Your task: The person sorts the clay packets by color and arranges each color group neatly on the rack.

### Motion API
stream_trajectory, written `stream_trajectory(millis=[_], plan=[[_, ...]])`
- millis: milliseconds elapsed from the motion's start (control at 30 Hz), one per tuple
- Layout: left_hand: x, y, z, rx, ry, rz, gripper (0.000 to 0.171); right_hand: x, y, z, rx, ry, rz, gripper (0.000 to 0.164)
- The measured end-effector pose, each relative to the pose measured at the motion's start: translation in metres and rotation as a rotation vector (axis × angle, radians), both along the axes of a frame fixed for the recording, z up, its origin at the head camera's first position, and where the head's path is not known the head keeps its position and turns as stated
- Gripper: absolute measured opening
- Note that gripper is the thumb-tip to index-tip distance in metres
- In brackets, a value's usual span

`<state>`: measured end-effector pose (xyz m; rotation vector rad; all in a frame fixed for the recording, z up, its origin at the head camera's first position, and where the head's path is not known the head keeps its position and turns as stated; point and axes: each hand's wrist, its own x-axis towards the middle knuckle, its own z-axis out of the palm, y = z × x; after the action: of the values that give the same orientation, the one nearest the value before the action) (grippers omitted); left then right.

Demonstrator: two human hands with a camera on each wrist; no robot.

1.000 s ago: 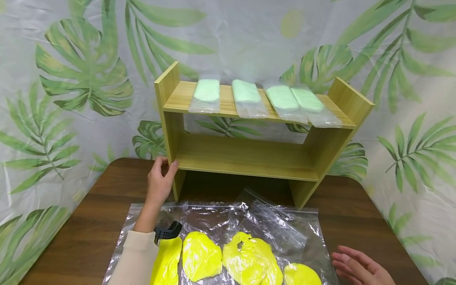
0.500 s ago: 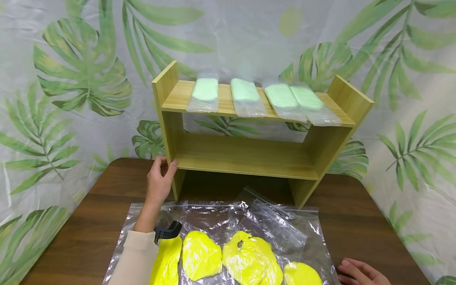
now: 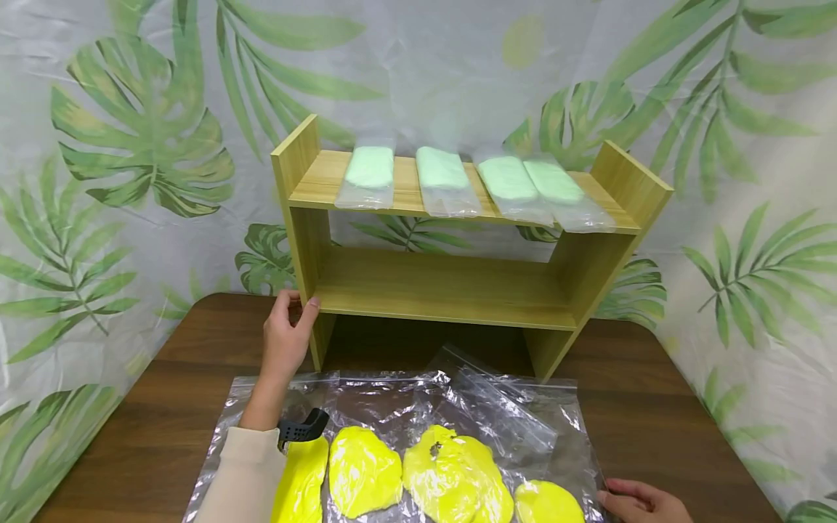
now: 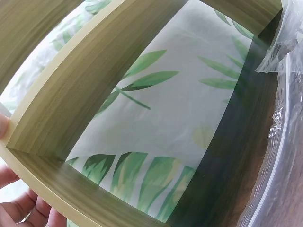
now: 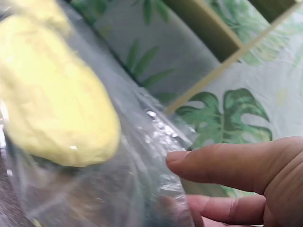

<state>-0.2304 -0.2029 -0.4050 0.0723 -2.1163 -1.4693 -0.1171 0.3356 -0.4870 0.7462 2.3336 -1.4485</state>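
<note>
My left hand [image 3: 288, 330] grips the left side panel of a small wooden shelf [image 3: 431, 309], thumb on the front edge and fingers round the outside. In the left wrist view those fingers [image 4: 31, 208] show behind the panel. A clear zip-lock bag [image 3: 569, 407] lies before the shelf with several flattened yellow clay-like lumps [image 3: 365, 472] in it. At its right edge my right hand [image 3: 644, 501] pinches the plastic. In the right wrist view the thumb [image 5: 213, 163] lies above the bag's edge, other fingers below, near one yellow lump [image 5: 57, 94].
Several pale green slabs [image 3: 369, 167] in clear sleeves lie on the shelf's top board, their ends overhanging its front. A smaller clear zip bag [image 3: 503, 407] lies across the big bag's top edge. Brown table [image 3: 654, 407] shows on both sides; a leaf-patterned cloth [image 3: 451, 65] hangs behind.
My right hand has come down and left onto the bag's right edge and now pinches it. The left hand keeps its grip on the shelf. The head view has shifted slightly.
</note>
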Motion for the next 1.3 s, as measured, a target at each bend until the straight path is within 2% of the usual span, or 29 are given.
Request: stream_trajectory(millis=[233, 333, 467, 567, 667, 733, 833, 933, 1000, 1067, 1167, 1233, 1300], plan=[[-0.001, 0.000, 0.000, -0.015, 0.001, 0.002, 0.032, 0.002, -0.008, -0.003, 0.152, 0.068, 0.131, 0.051], [-0.002, 0.001, 0.000, -0.017, -0.002, 0.000, 0.033, 0.003, -0.009, -0.003, 0.183, 0.088, 0.153, 0.050], [-0.003, 0.002, 0.000, -0.015, -0.009, -0.002, 0.034, 0.005, -0.010, -0.001, 0.128, 0.131, 0.112, 0.050], [-0.003, 0.003, -0.001, -0.014, -0.011, -0.005, 0.034, 0.008, -0.012, 0.000, 0.038, 0.189, 0.053, 0.037], [-0.003, 0.004, -0.001, -0.012, -0.002, -0.003, 0.033, 0.012, -0.014, 0.000, 0.007, 0.250, 0.023, 0.028], [-0.003, 0.004, -0.001, -0.009, 0.006, 0.001, 0.032, 0.015, -0.015, 0.001, 0.034, 0.297, 0.035, 0.026], [-0.003, 0.005, 0.000, -0.009, 0.012, 0.010, 0.032, 0.018, -0.018, 0.001, 0.064, 0.417, 0.056, 0.021], [-0.001, 0.004, 0.000, -0.005, 0.012, 0.015, 0.032, 0.019, -0.020, 0.004, 0.048, 0.459, 0.061, 0.020], [-0.001, 0.004, -0.001, -0.001, 0.009, 0.016, 0.032, 0.018, -0.019, 0.007, -0.004, 0.384, 0.045, 0.031], [0.000, 0.003, -0.001, 0.002, 0.007, 0.017, 0.032, 0.016, -0.017, 0.011, -0.007, 0.247, 0.032, 0.054], [0.001, 0.003, -0.002, 0.003, 0.005, 0.020, 0.032, 0.014, -0.015, 0.016, -0.021, 0.074, 0.016, 0.074], [0.001, 0.003, -0.001, 0.000, 0.008, 0.021, 0.032, 0.014, -0.014, 0.017, -0.016, 0.026, 0.026, 0.073], [0.001, 0.003, -0.001, -0.007, 0.009, 0.024, 0.032, 0.014, -0.013, 0.017, -0.030, 0.001, 0.023, 0.064]])
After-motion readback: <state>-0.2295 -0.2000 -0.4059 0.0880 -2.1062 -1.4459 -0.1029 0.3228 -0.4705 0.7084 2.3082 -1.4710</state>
